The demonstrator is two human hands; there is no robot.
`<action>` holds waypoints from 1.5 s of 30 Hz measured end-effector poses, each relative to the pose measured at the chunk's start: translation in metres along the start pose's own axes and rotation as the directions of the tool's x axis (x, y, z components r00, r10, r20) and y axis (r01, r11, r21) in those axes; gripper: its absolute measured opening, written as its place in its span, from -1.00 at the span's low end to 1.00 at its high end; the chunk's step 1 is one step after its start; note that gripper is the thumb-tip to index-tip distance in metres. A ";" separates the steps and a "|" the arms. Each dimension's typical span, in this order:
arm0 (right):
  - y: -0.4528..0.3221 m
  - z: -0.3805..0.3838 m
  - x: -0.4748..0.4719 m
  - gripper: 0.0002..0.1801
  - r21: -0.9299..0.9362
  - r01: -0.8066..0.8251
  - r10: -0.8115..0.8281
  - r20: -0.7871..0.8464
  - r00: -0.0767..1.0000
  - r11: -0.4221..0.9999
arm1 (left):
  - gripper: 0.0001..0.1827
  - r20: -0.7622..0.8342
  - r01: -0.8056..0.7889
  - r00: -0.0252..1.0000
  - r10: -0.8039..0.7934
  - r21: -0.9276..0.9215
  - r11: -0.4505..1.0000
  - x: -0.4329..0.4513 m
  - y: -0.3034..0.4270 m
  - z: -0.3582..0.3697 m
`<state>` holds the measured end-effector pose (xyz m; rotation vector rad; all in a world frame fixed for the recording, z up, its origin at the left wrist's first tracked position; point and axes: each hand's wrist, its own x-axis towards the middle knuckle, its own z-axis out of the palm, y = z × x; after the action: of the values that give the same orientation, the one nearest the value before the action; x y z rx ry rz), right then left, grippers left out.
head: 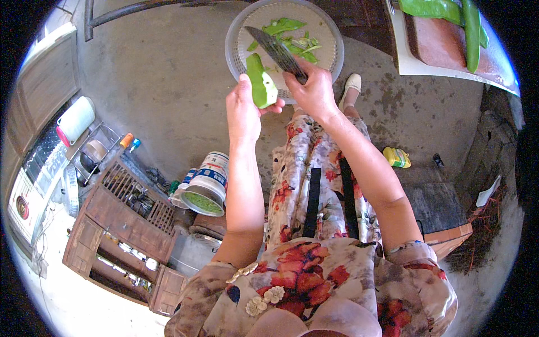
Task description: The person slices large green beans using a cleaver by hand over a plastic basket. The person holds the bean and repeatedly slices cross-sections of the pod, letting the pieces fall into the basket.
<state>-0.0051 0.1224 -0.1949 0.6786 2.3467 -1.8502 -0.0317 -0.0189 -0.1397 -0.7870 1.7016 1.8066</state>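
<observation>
My left hand (243, 110) grips a piece of large green pod (257, 76), thumb along its side. Pale flesh shows on a cut face near the end closest to me. In my right hand (315, 92) is a knife (273, 48), its dark blade slanting up and to the left, just past the pod and apart from it. Below both hands a round, pale plastic basket (232, 46) with a perforated wall holds thin green slices (304, 44) and a larger green piece (284, 26). The knife's handle is mostly hidden by my fingers.
At the upper right, whole green pods (473, 38) lie on a reddish-brown board (438, 40) on a table. Buckets (210, 172) and a wooden cabinet (130, 210) stand to the left. A yellow package (396, 157) sits at right, near a dark-topped box (438, 206).
</observation>
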 end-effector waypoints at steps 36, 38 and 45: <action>0.022 0.015 -0.027 -0.78 -0.064 0.076 -0.072 0.073 0.995 0.995 | -0.53 -0.241 0.120 0.964 -0.115 0.007 0.993 0.011 0.003 0.026; 0.017 0.011 -0.020 -0.82 0.010 -0.054 0.052 0.124 0.991 0.998 | -0.52 -0.190 0.137 0.972 -0.141 -0.032 0.990 0.012 0.008 0.024; 0.013 0.003 -0.011 -0.82 -0.061 0.094 -0.090 0.070 0.993 0.994 | -0.51 0.039 0.136 0.990 -0.132 -0.149 0.979 0.010 0.006 0.013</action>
<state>0.0095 0.1189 -0.2034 0.5012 2.4208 -1.7941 -0.0431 -0.0068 -0.1426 -0.9117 1.4693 1.8597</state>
